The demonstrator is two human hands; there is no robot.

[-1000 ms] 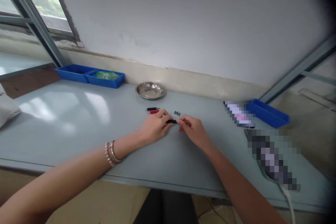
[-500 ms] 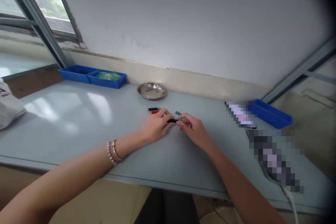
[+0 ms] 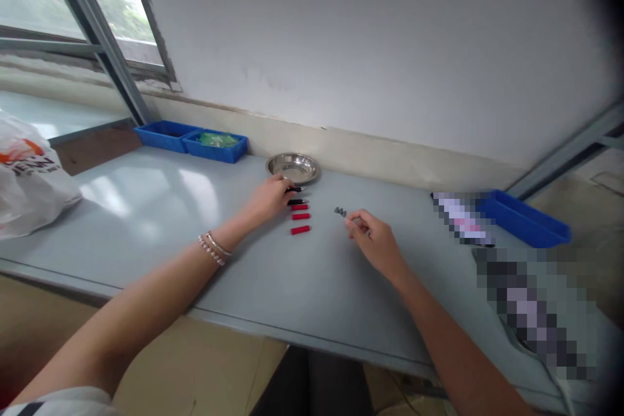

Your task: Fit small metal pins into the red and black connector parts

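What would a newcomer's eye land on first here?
Probably the three bright red cylinders near the middle of the gray table. Beyond them, the left hand touches a black pen-like piece in front of a shiny metal dish near the wall. At far left, a white plastic bag with orange and black printing also stands out.

slim black silver-tipped barrels (image 3: 298, 202), short red cylinders (image 3: 301, 229), small dark grey pieces (image 3: 340, 212), round silver metal dish (image 3: 298, 171), rectangular blue plastic trays (image 3: 214, 152), grey-blue counter (image 3: 253, 292), white plastic bag (image 3: 46, 198) with orange and black print (image 3: 22, 152)
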